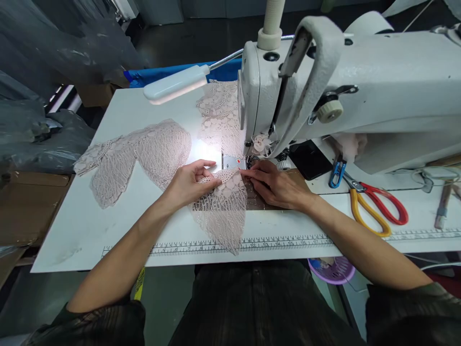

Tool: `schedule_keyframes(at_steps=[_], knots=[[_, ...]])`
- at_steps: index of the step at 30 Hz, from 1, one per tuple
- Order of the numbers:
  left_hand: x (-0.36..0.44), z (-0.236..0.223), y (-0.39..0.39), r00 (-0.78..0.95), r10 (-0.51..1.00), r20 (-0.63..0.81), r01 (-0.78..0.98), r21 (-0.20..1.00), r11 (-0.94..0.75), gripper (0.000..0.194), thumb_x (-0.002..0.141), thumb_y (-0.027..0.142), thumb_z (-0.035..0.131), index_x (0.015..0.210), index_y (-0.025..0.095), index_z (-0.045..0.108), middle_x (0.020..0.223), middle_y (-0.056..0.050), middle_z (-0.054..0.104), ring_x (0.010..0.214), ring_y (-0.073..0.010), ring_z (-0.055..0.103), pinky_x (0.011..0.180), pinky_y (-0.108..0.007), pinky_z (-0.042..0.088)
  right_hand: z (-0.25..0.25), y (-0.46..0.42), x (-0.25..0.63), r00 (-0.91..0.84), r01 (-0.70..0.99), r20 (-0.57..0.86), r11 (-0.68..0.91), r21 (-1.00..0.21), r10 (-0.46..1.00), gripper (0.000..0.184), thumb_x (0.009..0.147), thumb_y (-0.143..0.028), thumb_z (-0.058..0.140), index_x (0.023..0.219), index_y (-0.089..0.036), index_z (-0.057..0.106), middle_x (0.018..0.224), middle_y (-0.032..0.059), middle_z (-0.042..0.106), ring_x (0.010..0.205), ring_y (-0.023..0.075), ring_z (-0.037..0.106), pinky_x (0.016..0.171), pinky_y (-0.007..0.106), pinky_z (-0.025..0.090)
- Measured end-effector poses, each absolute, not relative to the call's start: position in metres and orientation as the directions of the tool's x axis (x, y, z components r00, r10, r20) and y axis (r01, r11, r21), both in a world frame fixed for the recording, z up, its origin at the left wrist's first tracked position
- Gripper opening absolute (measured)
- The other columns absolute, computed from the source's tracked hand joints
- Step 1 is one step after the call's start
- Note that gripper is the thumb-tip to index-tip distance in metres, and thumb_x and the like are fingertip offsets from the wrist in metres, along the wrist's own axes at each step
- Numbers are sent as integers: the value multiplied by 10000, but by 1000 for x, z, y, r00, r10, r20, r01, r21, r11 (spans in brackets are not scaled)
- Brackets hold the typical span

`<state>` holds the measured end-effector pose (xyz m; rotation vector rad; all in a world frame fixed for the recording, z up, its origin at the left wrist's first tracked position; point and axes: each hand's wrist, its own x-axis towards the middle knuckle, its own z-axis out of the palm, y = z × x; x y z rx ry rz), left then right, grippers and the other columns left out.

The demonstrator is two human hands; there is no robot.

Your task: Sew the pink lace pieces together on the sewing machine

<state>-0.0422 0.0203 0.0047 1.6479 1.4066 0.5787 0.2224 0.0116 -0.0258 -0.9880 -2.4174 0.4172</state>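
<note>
A pale pink lace piece (pixel 226 211) lies in front of the sewing machine's needle plate (pixel 231 162), its pointed end toward the table's front edge. My left hand (pixel 190 181) pinches its upper left edge between thumb and fingers. At the upper right corner, beside the presser foot (pixel 249 161), my right hand (pixel 272 182) grips the same lace with its fingertips. Behind the needle plate another lace section (pixel 221 115) stretches to the back of the table. More lace pieces (pixel 144 154) lie in a stack at the left.
The white sewing machine (pixel 389 81) takes up the right side. Red-and-yellow scissors (pixel 374 206), blue thread snips (pixel 337 172) and a black phone (pixel 310 159) lie right of my hand. A lamp (pixel 176 84) hangs above the table; a purple basket (pixel 334 271) sits below its edge.
</note>
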Motion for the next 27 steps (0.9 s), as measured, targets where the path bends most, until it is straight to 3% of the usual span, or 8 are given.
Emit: schedule_keyframes(at_steps=[6, 11, 13, 15, 17, 19, 23, 27], knots=[[-41, 2, 20, 246, 953, -176, 552, 834, 11, 568, 774, 449, 767, 1233, 151, 614, 814, -36, 709, 575, -109, 581, 489, -226, 454, -21, 13, 229, -684, 442, 353, 748, -495, 638, 356, 894, -155, 491, 1154, -240, 719, 1084, 86, 636, 918, 183, 598, 826, 371, 531], [-42, 2, 17, 305, 952, -35, 640, 748, -178, 544, 803, 445, 740, 1237, 140, 616, 822, -39, 716, 678, -140, 636, 639, -273, 525, -23, 13, 228, -695, 408, 369, 761, -504, 617, 347, 868, -133, 522, 1129, -212, 738, 1069, 102, 638, 940, 200, 599, 868, 400, 519], [-43, 4, 16, 356, 932, 66, 705, 635, -315, 546, 818, 429, 736, 1265, 147, 600, 855, -45, 715, 713, -155, 645, 663, -287, 527, -23, 13, 228, -692, 405, 354, 745, -531, 629, 351, 871, -127, 521, 1136, -217, 734, 1067, 97, 634, 962, 196, 597, 898, 397, 509], [-42, 7, 13, 392, 899, 193, 786, 437, -437, 539, 824, 421, 739, 1274, 160, 595, 950, -75, 705, 768, -187, 651, 626, -292, 514, -24, 13, 229, -681, 404, 335, 717, -568, 651, 357, 887, -133, 512, 1161, -224, 721, 1070, 90, 631, 978, 188, 594, 917, 388, 502], [-41, 11, 7, 436, 837, 331, 827, 219, -517, 451, 842, 414, 725, 1200, 155, 636, 1031, -113, 681, 806, -219, 643, 579, -298, 495, -25, 13, 230, -670, 399, 326, 694, -599, 667, 358, 898, -145, 505, 1182, -223, 709, 1077, 88, 629, 1002, 187, 590, 934, 387, 498], [-40, 15, -4, 559, 726, 400, 753, 122, -647, 294, 890, 393, 673, 1044, 142, 680, 983, -112, 672, 759, -203, 623, 549, -289, 481, -27, 14, 231, -665, 385, 334, 690, -614, 668, 347, 896, -146, 507, 1164, -219, 715, 1084, 89, 628, 1031, 192, 581, 956, 399, 493], [-42, 15, -30, 861, 441, 253, 346, 342, -874, 280, 908, 423, 653, 944, 147, 676, 922, -75, 664, 779, -166, 621, 643, -292, 535, -31, 14, 232, -658, 367, 356, 696, -617, 664, 340, 877, -125, 506, 1111, -219, 734, 1082, 87, 632, 1044, 199, 574, 975, 421, 492], [-47, 6, -42, 874, 432, 223, 292, 470, -833, 195, 916, 332, 658, 846, 151, 674, 976, -93, 659, 860, -174, 625, 727, -301, 533, -29, 13, 230, -649, 374, 363, 696, -613, 669, 343, 865, -113, 508, 1099, -210, 740, 1072, 90, 636, 1020, 196, 585, 953, 416, 508]])
